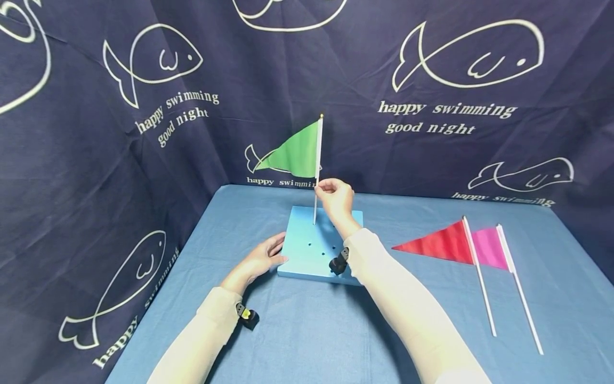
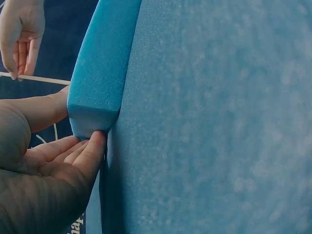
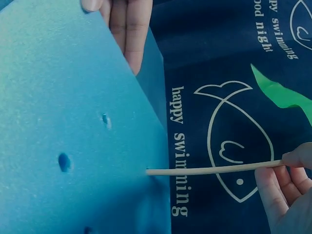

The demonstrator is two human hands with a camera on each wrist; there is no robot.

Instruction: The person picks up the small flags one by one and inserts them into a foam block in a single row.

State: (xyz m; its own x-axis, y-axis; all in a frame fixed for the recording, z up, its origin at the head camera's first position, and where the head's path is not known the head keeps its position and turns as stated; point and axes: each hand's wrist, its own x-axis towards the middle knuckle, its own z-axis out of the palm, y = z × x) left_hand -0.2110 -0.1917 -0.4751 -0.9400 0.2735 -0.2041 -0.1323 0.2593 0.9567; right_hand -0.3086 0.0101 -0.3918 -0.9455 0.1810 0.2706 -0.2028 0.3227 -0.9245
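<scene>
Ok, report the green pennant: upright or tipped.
Upright: its pole stands nearly vertical on the foam block, pinched by the right hand's fingers.

The block point(image 1: 302, 261) rests on the table point(image 1: 288, 330), with the curtain point(image 1: 364, 149) behind it. At the block's left edge is the left hand point(image 1: 263, 256); above its rear part is the right hand point(image 1: 337, 201), on the upright flag point(image 1: 299, 152), whose foot meets the block's top. Well right of the block lies a second flag point(image 1: 443, 242), and farther right a third flag point(image 1: 494, 248).
</scene>
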